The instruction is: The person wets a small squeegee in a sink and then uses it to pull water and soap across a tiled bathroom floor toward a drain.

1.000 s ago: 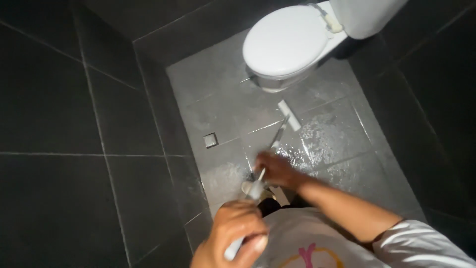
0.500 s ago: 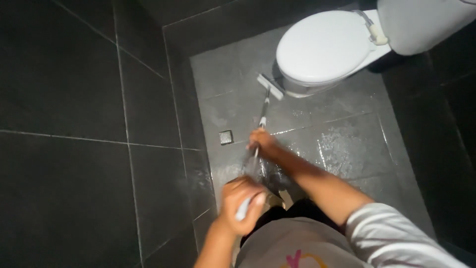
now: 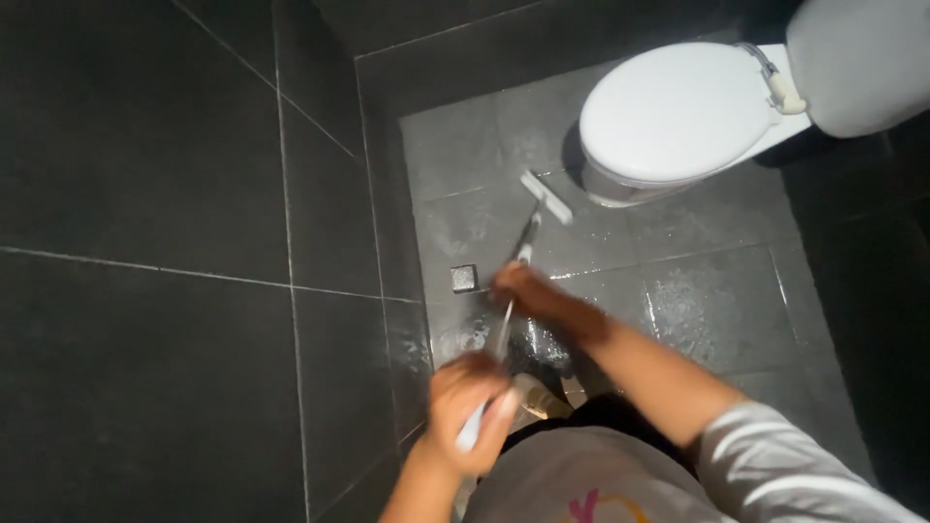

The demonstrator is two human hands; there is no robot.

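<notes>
Right hand [image 3: 528, 291] and left hand [image 3: 470, 407] (both clenched) around the floor wiper [image 3: 545, 197] handle, head beyond.

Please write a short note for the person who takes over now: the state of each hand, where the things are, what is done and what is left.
Left hand: closed on the top end of the floor scrubber's handle.
Right hand: gripping the handle lower down.
Scrubber head: on the floor tiles, just in front of the toilet, near the floor drain.
Done: tiles around the head look wet and soapy.
Left: tiles toward the right edge look drier; behind the toilet is hidden.
</notes>
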